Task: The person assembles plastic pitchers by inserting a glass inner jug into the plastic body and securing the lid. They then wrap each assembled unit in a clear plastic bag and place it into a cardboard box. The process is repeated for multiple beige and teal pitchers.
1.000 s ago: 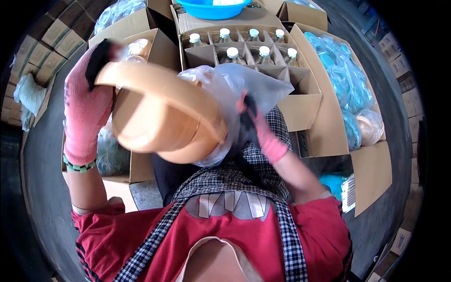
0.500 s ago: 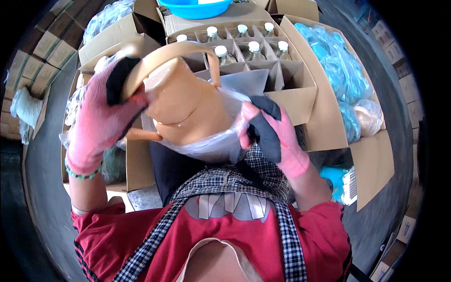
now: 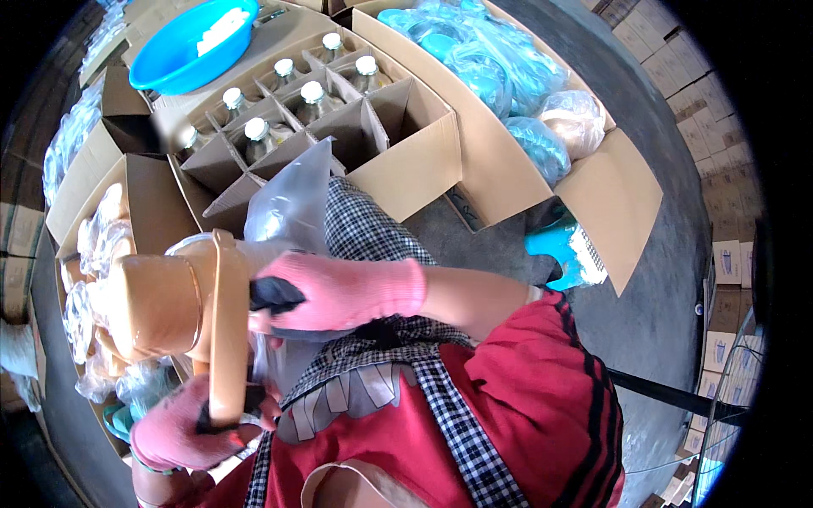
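Observation:
A tan plastic watering can [image 3: 157, 305] lies tipped on its side in front of me, its long handle [image 3: 227, 339] turned toward me. My left hand [image 3: 199, 423], in a pink glove with black on the fingers, is closed round the handle's lower end. In the same kind of glove, my right hand [image 3: 334, 292] is closed on a clear plastic bag [image 3: 292, 207] beside the can. Bag film shows above and below that hand. The right fingertips are partly hidden behind the handle.
Ahead, a divided carton [image 3: 415, 165] holds several white-capped glass bottles [image 3: 313, 102]. Beside it are a blue basin [image 3: 182, 68] with white pieces and a carton of bagged blue items [image 3: 500, 72]. At left, another carton [image 3: 157, 203] borders bagged tan items [image 3: 106, 229].
My view has turned right. The watering can has swung lower and to the left, onto its side. My right hand has come across close to it; my left hand has dropped along the handle.

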